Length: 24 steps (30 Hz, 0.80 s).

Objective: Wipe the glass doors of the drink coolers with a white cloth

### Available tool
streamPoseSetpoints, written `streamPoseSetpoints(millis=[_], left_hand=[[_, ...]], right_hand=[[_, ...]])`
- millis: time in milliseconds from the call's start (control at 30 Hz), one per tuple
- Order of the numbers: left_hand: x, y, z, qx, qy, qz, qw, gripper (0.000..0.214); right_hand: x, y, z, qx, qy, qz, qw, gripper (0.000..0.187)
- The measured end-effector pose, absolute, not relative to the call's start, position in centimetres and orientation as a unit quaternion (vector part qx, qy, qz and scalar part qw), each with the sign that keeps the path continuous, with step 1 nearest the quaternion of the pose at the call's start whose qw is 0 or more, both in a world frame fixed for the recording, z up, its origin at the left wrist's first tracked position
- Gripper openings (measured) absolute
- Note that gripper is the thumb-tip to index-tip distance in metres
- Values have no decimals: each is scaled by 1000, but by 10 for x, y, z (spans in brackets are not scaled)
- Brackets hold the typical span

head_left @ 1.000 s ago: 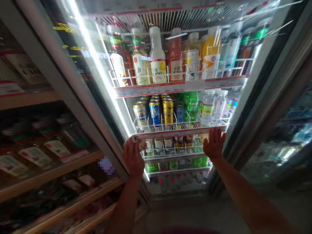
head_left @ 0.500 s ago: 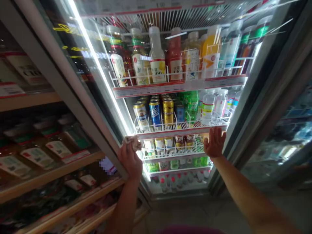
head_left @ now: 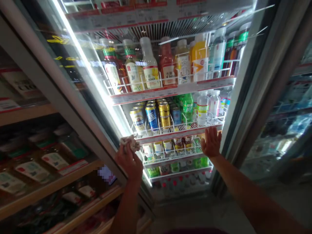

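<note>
The tall lit cooler [head_left: 236,104] fills most of the view, and it sits differently in frame than a second ago: its upper shelves have slid lower and leftward, so more of the topmost price strip [head_left: 151,17] now shows. The wood-edged shelves [head_left: 26,114] at the left have dropped a little too, which suggests that the person's head has turned and tipped slightly upward. The rows of bottles and the cans [head_left: 164,115] keep their order behind what appears to be glass.

Against the cooler, the right hand [head_left: 211,143] has hardly shifted. It is raised with its fingers extended, holding nothing, near the right end of the shelf rail below the cans; whether its palm touches the glass cannot be told.

The left hand [head_left: 129,164] has moved more, leftward toward the door's edge. Its grip is bent around a crumpled pale cloth [head_left: 129,143], which sits by the left end of that same rail and bunches up above the fingers. The handling thus appears to be with the left hand alone, the right one merely braced.
</note>
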<state>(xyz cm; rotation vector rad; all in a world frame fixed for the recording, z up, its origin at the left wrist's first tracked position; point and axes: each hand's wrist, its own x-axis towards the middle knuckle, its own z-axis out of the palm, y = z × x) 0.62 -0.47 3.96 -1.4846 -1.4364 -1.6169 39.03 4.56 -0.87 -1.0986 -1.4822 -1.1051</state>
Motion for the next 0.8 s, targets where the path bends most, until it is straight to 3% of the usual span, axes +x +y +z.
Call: streamPoseSetpoints(millis=[133, 233, 433, 667, 800], left_hand=[[7, 2, 70, -527, -488, -595, 362, 42], [11, 6, 87, -520, -489, -601, 359, 46], [29, 4, 61, -564, -471, -558, 385, 41], [27, 12, 109, -572, -438, -577, 385, 44], [36, 11, 99, -579, -452, -570, 368, 44]], right_hand=[[390, 45, -8, -448, -608, -451, 476, 69], [391, 47, -10, -457, -604, -446, 477, 69], [391, 51, -16, -468, -605, -425, 484, 67], [390, 51, -18, -483, -603, -418, 478, 61], [390, 53, -20, -492, -610, -398, 477, 60]])
